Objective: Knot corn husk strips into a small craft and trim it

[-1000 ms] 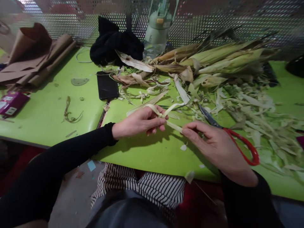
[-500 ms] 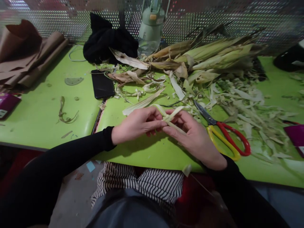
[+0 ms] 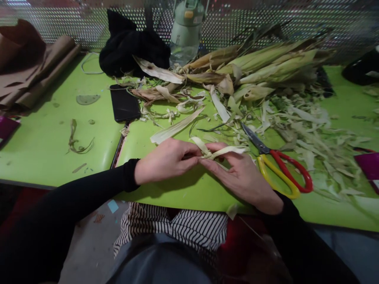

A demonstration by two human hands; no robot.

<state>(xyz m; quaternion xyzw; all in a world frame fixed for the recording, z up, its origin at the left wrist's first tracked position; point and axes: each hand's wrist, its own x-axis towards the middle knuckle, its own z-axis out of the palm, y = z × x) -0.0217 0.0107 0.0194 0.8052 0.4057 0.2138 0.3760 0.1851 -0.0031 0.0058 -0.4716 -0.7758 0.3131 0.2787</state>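
Between my two hands is a pale green strip of corn husk (image 3: 207,153), folded or knotted over itself in the middle. My left hand (image 3: 170,161) pinches its left side between thumb and fingers. On the other side my right hand (image 3: 241,173) grips the strip, with thumb and forefinger close to the fold. One loose end sticks up at the left, and another lies over the right fingers. Scissors (image 3: 275,163) with one red and one yellow handle lie just right of my right hand. A flat husk piece (image 3: 177,125) rests beyond my left hand.
Whole corn husks (image 3: 266,65) are heaped at the back, with husk scraps (image 3: 314,138) spread at the right. A phone (image 3: 124,103), a black cloth (image 3: 134,49), a green bottle (image 3: 187,33) and brown paper (image 3: 38,75) lie or stand on the green table (image 3: 97,146).
The loose end of the husk strip, which pointed up, has swung down to the right across my right fingers. My left fingers have closed in more tightly near the fold.
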